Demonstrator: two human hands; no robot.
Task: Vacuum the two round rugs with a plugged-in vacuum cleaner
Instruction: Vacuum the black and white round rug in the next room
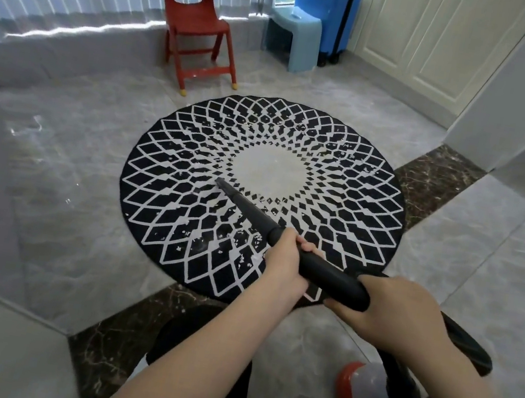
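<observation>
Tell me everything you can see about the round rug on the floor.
The round rug is black with a white net of diamond shapes that shrink toward a plain pale centre. It looks thin and lies flat on the grey marble-look floor, its near and right edges over dark brown border tiles. Small white specks are scattered on it. The black vacuum nozzle points at it left of the centre, gripped by the left hand and right hand.

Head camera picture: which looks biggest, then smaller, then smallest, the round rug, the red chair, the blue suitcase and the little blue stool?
1. round rug
2. red chair
3. blue suitcase
4. little blue stool

The chair and suitcase stand farther away, so their order is unsure.
</observation>
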